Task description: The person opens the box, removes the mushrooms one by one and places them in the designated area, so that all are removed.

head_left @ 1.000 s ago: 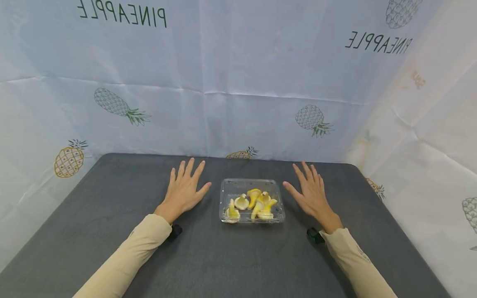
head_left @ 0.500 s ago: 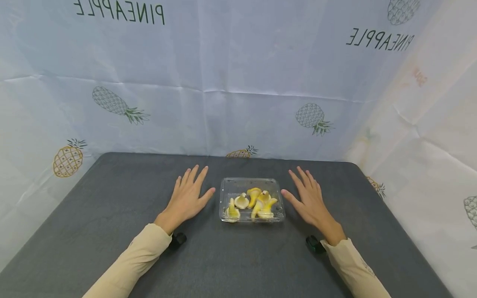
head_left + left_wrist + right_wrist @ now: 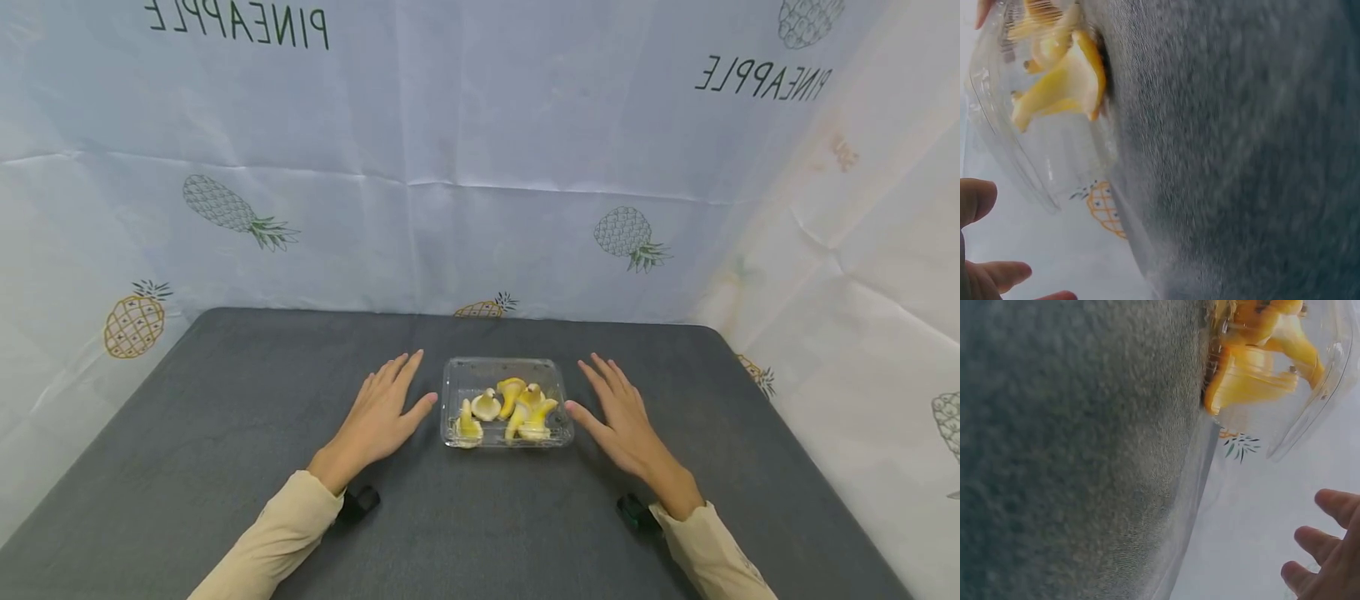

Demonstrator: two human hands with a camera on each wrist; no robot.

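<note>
A clear plastic box (image 3: 501, 364) rests on the dark table, holding several yellow-and-white mushrooms (image 3: 512, 395). To its left, my left hand (image 3: 377, 423) has its fingers extended and holds nothing; a small space lies between its thumb and the box. My right hand (image 3: 627, 429), fingers also spread, is on the other side with its thumb tip close to the box's right edge. The left wrist view shows the box wall (image 3: 1072, 156) with a mushroom (image 3: 1066, 81) behind it. In the right wrist view, fingers (image 3: 1315, 544) stand apart from the box wall (image 3: 1310, 419).
The grey tabletop (image 3: 480, 533) surrounds the box on all sides. Behind it hangs a pale curtain (image 3: 450, 242) printed with pineapples, which also covers both sides. A dark wrist device (image 3: 360, 505) sits at the left cuff, and another wrist device (image 3: 637, 513) at the right cuff.
Both hands have drawn back toward the person. The left has also shifted slightly right, closer to the box, and the right thumb slightly left. The box and mushrooms have stayed in place.
</note>
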